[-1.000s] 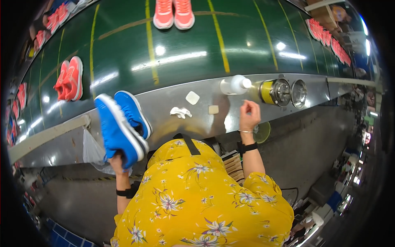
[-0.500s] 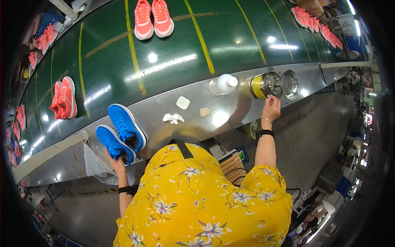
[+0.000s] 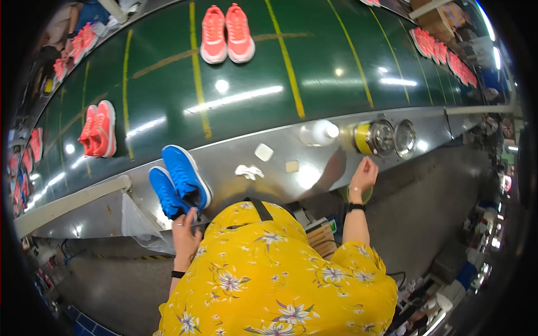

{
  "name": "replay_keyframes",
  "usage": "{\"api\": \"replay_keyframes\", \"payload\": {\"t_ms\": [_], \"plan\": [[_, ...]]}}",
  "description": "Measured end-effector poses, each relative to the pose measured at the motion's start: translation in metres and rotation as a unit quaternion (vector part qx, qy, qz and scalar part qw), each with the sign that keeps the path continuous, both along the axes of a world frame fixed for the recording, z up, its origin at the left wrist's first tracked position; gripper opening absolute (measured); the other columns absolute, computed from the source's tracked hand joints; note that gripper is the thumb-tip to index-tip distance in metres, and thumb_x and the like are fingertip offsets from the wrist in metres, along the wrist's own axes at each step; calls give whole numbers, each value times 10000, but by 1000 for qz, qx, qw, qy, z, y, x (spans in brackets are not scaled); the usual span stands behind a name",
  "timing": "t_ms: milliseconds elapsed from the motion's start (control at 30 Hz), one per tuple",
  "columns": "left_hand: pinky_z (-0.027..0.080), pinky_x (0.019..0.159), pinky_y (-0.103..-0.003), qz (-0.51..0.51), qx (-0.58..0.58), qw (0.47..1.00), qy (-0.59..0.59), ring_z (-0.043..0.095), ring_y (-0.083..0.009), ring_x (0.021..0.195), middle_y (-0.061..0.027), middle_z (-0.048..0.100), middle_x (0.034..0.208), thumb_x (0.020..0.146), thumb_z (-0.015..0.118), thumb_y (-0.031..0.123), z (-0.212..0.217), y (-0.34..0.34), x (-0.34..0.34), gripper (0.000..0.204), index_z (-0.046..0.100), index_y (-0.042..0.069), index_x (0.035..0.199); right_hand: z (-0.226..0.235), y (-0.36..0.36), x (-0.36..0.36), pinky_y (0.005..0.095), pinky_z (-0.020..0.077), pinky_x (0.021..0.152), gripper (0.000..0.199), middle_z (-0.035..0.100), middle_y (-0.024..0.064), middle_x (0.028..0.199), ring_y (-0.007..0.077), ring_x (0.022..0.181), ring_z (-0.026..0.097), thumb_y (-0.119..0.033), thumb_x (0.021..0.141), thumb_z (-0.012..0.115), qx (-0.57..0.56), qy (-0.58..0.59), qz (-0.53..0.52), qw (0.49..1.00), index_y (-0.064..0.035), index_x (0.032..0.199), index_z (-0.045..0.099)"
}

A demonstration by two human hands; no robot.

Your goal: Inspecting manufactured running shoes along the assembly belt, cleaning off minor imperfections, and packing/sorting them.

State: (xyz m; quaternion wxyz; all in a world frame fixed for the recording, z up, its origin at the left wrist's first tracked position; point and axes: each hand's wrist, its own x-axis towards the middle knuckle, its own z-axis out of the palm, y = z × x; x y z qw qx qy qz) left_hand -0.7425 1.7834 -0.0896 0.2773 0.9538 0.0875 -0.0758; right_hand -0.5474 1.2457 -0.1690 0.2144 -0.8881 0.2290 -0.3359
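A pair of blue sneakers (image 3: pixel 180 178) rests side by side on the metal ledge, toes pointing away from me. My left hand (image 3: pixel 186 235) is at their heel ends, fingers apart and the fingertips against the near heels. At the right, my right hand (image 3: pixel 365 173) is raised off the ledge's near edge with thumb and fingers pinched together. Whatever it may hold is too small to make out. Just beyond it stand a yellow-banded metal can (image 3: pixel 364 139) and a round shiny metal lid or dish (image 3: pixel 405 137).
A white bottle (image 3: pixel 322 133), a white pad (image 3: pixel 264 152), a beige block (image 3: pixel 292 166) and a crumpled white cloth (image 3: pixel 249 172) lie along the metal ledge (image 3: pixel 224 159). Coral sneakers (image 3: pixel 227 36) sit on the green belt (image 3: pixel 162 84) behind. A clear plastic bag (image 3: pixel 140 224) hangs at left.
My right hand has drawn back from the can toward me. My left hand has shifted right along the sneakers' heels, and the sneakers have moved slightly away from me. The whole view has shifted.
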Motion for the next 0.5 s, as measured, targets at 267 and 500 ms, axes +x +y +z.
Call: {"api": "replay_keyframes", "payload": {"t_ms": [267,500], "plan": [[475,679,-454,42,7,999,14,606,-403,792,-182,614,808,698,856,357,-46,13,49,474,640,161,1071,-34,163,-47,297,478,518,90,656,70,670,168,524,591,-84,845,716,189,130,292,929,-72,933,727],[463,716,-411,31,-46,992,-112,582,-331,796,-116,612,826,635,900,254,-6,49,144,430,646,69,928,-22,222,-10,269,463,499,125,666,63,714,141,523,584,-18,812,715,201,124,426,873,-61,930,715]]}}
